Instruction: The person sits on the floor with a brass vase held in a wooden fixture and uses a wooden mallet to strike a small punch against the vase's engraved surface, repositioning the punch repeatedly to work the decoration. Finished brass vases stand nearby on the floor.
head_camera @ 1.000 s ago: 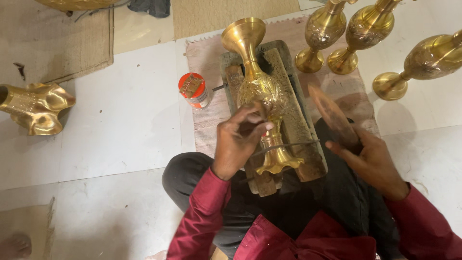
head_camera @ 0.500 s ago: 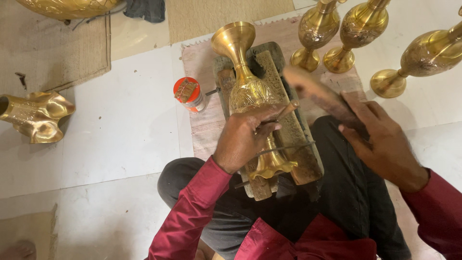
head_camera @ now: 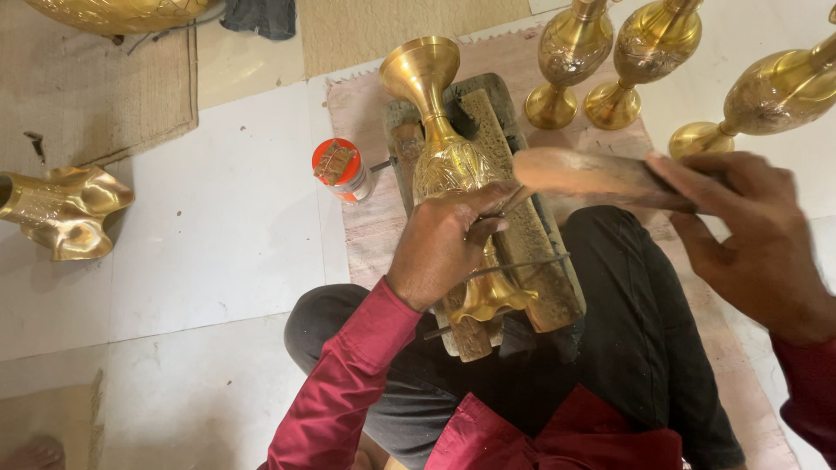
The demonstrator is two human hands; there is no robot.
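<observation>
A tall brass vase (head_camera: 440, 139) lies on its side along a wooden block (head_camera: 522, 235) in front of me. My left hand (head_camera: 444, 244) rests on the vase's belly and pinches a thin metal chisel (head_camera: 503, 204) against the engraved surface. My right hand (head_camera: 758, 235) grips a wooden mallet (head_camera: 583, 174), raised and blurred, its head just above the chisel's top end.
A small orange-lidded jar (head_camera: 341, 170) stands left of the block on a pink mat (head_camera: 366, 104). Three brass vases (head_camera: 570, 52) (head_camera: 649, 43) (head_camera: 775, 96) sit at the back right. A brass piece (head_camera: 61, 209) lies far left. My black-trousered legs (head_camera: 644, 348) frame the block.
My right hand has swung the mallet up and leftwards, from low beside the block to above the chisel. My left hand stays on the vase with the chisel.
</observation>
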